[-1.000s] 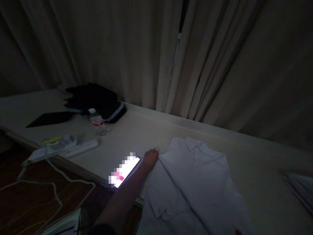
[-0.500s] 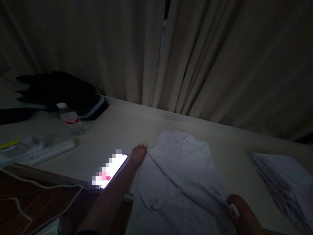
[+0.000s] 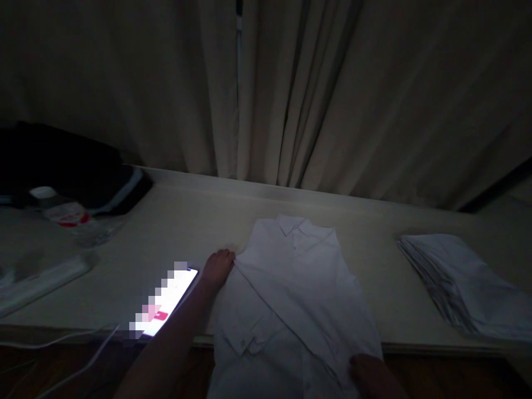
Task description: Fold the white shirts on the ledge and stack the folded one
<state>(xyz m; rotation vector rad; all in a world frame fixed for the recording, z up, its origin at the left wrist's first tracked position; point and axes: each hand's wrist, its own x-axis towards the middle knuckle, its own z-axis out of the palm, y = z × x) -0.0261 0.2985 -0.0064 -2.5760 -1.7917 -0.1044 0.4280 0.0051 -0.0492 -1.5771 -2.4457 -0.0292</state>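
Observation:
A white collared shirt lies front up, its collar toward the curtain and its lower part hanging past the table's front edge. Both sleeves are folded across its front. A buttoned cuff shows at the lower left, and the other sleeve slants down to the lower right. My left hand is closed on the shirt's left edge near the shoulder. Low on the right side, my right hand is closed at the end of the slanting sleeve; its fingertips are dark and partly hidden.
A lit phone lies beside my left forearm. Further left are a plastic bottle, a white power strip and dark folded clothes. Folded white clothes lie stacked at right. A curtain hangs behind the table.
My right hand has moved inward and down with the sleeve end, over the shirt's lower right. The left hand keeps its place at the shoulder. The view has turned to the right.

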